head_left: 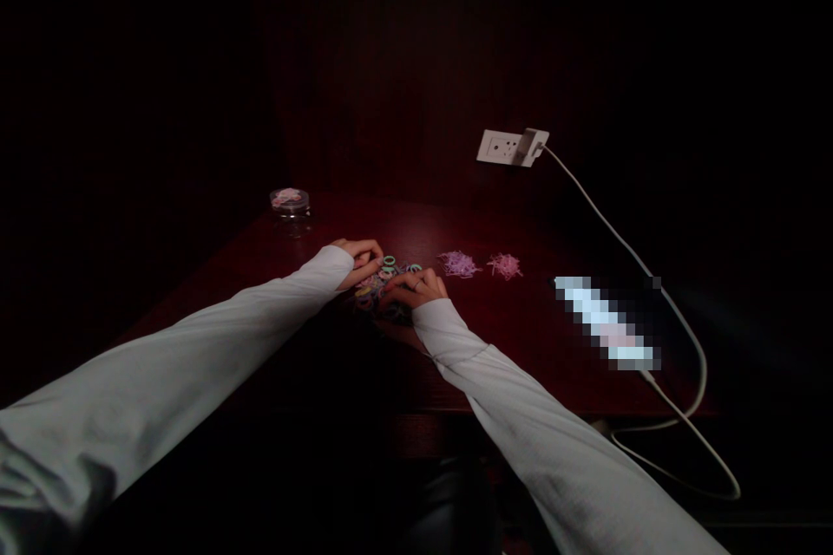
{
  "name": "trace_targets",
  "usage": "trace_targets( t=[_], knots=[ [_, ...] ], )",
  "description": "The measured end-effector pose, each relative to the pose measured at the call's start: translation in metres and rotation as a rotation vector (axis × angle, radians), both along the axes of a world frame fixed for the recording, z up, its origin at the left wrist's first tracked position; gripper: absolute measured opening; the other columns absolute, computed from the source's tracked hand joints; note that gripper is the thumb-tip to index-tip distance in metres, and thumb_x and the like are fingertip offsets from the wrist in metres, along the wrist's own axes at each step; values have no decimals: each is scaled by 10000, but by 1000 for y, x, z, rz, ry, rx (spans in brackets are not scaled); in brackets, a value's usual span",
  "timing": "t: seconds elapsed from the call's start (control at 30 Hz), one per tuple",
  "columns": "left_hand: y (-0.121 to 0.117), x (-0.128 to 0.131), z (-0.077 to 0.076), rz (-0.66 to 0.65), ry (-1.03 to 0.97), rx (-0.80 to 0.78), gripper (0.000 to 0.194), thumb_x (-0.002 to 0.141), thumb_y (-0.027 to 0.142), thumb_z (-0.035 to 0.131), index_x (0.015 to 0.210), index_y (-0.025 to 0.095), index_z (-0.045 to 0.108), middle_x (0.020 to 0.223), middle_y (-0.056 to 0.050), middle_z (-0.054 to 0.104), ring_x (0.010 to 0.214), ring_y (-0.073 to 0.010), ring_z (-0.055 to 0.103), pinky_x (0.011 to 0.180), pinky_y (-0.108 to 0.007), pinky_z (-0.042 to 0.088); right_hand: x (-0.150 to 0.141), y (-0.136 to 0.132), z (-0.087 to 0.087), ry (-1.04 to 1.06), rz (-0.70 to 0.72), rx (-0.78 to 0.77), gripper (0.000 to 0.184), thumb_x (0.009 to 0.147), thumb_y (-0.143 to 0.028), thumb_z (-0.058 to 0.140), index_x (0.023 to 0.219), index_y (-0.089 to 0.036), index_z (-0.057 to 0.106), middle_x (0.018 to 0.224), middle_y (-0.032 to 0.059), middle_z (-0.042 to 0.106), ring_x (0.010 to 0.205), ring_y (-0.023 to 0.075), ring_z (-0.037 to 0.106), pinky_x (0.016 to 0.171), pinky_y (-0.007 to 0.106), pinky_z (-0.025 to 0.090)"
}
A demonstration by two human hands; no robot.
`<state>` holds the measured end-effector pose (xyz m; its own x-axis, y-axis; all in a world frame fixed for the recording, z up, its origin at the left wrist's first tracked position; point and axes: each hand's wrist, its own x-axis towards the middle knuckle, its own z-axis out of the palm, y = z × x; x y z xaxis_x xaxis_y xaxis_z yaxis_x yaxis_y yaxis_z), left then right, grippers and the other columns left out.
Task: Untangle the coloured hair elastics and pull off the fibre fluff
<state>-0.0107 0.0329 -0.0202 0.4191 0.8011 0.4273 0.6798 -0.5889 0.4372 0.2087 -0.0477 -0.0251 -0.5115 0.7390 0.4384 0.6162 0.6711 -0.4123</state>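
A mixed pile of small coloured elastic hair ties (368, 298) lies on the dark red table between my hands. My left hand (360, 258) rests at the pile's left edge, its fingers curled in together; whatever is in them is hidden. Over the pile's right side, my right hand (418, 286) has bent fingers closed down among the ties, and its grip is too small and dark to make out. To the right of this hand are a heap of thin purple strands or bands (460, 264) and a similar pink heap (506, 266).
A round clear container (290, 202) with a pinkish top stands at the table's back left. A blurred-out phone (605, 325) lies on the right. Its white cable (677, 303) runs to a charger in the wall socket (500, 147) and hangs past the front edge.
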Motion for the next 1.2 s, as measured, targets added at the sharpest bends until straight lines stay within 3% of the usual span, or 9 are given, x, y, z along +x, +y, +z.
trace_targets(
  t=[0.27, 0.43, 0.6, 0.7, 0.8, 0.97, 1.2],
  knots=[
    [-4, 2, 6, -7, 33, -9, 243, 912, 403, 540, 820, 202, 642, 525, 85, 411, 508, -109, 400, 643, -264, 328, -6, 4, -6, 60, -57, -39, 181, 760, -358, 875, 926, -347, 803, 1172, -27, 728, 1075, 238, 468, 982, 409, 317],
    [-13, 2, 12, -87, 53, 28, 235, 975, 356, 502, 862, 198, 635, 573, 84, 457, 551, -109, 443, 707, -264, 361, -7, 3, -7, 141, -68, -28, 145, 752, -313, 871, 880, -335, 808, 1130, -35, 744, 1062, 232, 492, 972, 404, 333],
    [-19, 1, 16, -177, 67, 196, 266, 1005, 325, 470, 875, 196, 664, 665, 39, 590, 683, -141, 551, 821, -303, 375, -8, 7, -8, 258, -140, -35, 24, 821, -327, 818, 830, -325, 795, 1052, -20, 760, 1076, 235, 523, 1002, 409, 341],
    [-23, 2, 19, -258, 100, 304, 309, 1033, 313, 439, 848, 194, 656, 753, 7, 683, 727, -149, 565, 836, -328, 354, -6, 13, -10, 325, -170, -31, 68, 845, -356, 797, 817, -294, 787, 1014, 6, 762, 1057, 234, 549, 996, 410, 355],
    [-26, 4, 21, -344, 189, 353, 354, 1054, 348, 413, 832, 196, 642, 726, 2, 668, 732, -153, 544, 814, -336, 334, -3, 18, -12, 366, -168, -34, 94, 855, -377, 785, 859, -283, 791, 1021, 19, 756, 1056, 230, 562, 989, 397, 376],
    [-30, 6, 22, -391, 251, 352, 420, 1056, 442, 384, 792, 207, 611, 679, -3, 620, 712, -165, 495, 794, -347, 324, 1, 16, -9, 333, -179, -73, 123, 869, -396, 766, 915, -287, 796, 1057, 23, 743, 1083, 241, 539, 1008, 392, 367],
    [-26, 2, 25, -283, 256, 303, 405, 1059, 318, 356, 683, 199, 446, 641, 5, 542, 698, -165, 473, 774, -336, 314, -3, -1, 0, 42, -155, 21, 153, 854, -432, 788, 983, -351, 794, 1131, -14, 732, 1069, 246, 490, 967, 396, 312]
  ],
)
